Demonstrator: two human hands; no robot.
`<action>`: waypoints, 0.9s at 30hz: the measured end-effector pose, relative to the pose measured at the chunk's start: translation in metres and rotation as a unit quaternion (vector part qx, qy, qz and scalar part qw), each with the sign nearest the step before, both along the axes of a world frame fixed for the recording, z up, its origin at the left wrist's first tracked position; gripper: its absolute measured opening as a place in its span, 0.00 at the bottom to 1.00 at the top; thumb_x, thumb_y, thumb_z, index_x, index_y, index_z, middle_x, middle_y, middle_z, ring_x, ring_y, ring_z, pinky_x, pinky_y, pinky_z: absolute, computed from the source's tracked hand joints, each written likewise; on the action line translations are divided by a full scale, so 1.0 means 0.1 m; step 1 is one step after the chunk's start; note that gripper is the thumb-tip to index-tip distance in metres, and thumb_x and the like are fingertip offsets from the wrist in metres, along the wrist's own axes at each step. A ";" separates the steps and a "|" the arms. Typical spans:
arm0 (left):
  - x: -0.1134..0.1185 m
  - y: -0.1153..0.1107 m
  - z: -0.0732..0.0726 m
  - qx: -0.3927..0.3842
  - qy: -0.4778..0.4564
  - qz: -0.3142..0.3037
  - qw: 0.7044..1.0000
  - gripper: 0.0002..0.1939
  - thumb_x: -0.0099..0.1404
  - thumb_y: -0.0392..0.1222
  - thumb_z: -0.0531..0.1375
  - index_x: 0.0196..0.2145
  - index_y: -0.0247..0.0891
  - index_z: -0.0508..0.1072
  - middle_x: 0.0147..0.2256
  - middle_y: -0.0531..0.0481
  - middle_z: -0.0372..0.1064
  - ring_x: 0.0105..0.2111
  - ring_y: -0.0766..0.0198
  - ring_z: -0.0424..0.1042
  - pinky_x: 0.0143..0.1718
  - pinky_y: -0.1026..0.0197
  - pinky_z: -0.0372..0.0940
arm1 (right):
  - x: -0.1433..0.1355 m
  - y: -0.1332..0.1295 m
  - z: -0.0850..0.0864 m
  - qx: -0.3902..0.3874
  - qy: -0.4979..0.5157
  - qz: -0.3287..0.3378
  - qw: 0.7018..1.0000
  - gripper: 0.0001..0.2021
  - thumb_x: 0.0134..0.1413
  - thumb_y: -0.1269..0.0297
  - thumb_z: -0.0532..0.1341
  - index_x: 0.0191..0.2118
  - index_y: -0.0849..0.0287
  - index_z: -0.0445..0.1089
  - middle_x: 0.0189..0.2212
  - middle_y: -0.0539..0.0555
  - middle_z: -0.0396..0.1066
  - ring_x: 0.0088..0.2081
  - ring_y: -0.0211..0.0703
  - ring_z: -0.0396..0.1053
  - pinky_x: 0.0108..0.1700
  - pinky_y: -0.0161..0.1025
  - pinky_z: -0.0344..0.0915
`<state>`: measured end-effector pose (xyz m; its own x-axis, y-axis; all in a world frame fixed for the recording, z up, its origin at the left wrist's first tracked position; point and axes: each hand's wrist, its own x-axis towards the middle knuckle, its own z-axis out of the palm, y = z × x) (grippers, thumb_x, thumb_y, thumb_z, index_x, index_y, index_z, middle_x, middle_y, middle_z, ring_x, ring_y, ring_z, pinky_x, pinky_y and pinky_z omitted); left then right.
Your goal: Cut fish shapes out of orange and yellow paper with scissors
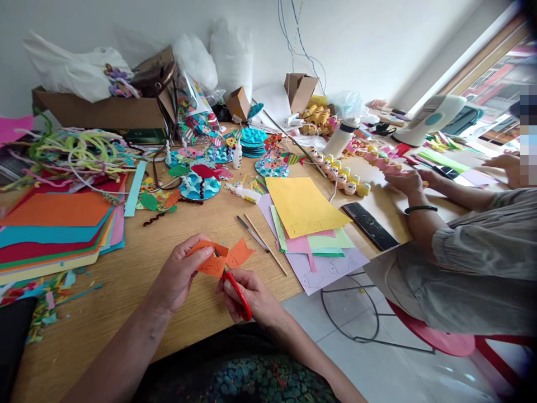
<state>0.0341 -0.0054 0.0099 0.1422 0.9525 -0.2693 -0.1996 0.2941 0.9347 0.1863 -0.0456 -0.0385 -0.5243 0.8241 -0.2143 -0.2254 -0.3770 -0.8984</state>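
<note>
My left hand (184, 268) pinches a small piece of orange paper (213, 265) with fish outlines drawn on it. In my right hand (251, 294) are red-handled scissors (240, 295), their blades at the paper between two drawn fish. The right part of the paper angles up, partly parted from the left part. Fingers hide part of the handles. A pen (253, 233) and a thin wooden stick (265, 244) lie on the table just beyond my right hand.
Coloured paper sheets (54, 210) are stacked at left, above paper scraps (54, 302). A yellow sheet (306, 204) tops more papers near a phone (371, 226). Paper fish decorations (200, 184) and glue bottles (248, 194) stand beyond. Another person's hands (409, 184) work at right.
</note>
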 end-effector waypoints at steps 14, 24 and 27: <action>-0.05 0.01 0.00 -0.029 -0.022 -0.025 0.999 0.09 0.49 0.42 0.67 0.27 0.37 0.73 0.24 0.55 0.71 0.25 0.70 0.66 0.27 0.69 0.62 | 0.03 -0.02 0.00 -0.010 0.019 -0.013 1.000 0.23 0.50 0.43 0.60 0.33 0.64 0.68 0.12 0.43 0.60 0.11 0.28 0.54 0.12 0.27 0.48; 0.10 -0.08 -0.07 -0.007 -0.068 0.058 0.996 0.08 0.48 0.40 0.68 0.25 0.36 0.72 0.23 0.56 0.71 0.25 0.70 0.66 0.26 0.70 0.62 | -0.02 -0.01 0.01 -0.020 0.028 -0.021 0.999 0.25 0.48 0.41 0.60 0.31 0.63 0.67 0.13 0.43 0.61 0.12 0.28 0.57 0.13 0.27 0.48; 0.09 -0.07 -0.06 -0.010 -0.057 0.059 0.997 0.08 0.47 0.39 0.68 0.24 0.36 0.72 0.22 0.57 0.70 0.24 0.71 0.65 0.25 0.71 0.62 | -0.02 -0.01 0.00 -0.010 0.031 -0.008 0.999 0.24 0.50 0.42 0.60 0.32 0.63 0.67 0.13 0.43 0.61 0.12 0.28 0.57 0.14 0.27 0.49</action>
<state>0.0432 -0.0125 0.0039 0.0592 0.9592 -0.2764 -0.3379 0.2798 0.8986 0.1844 -0.0469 -0.0387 -0.5230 0.8288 -0.1989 -0.2863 -0.3907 -0.8749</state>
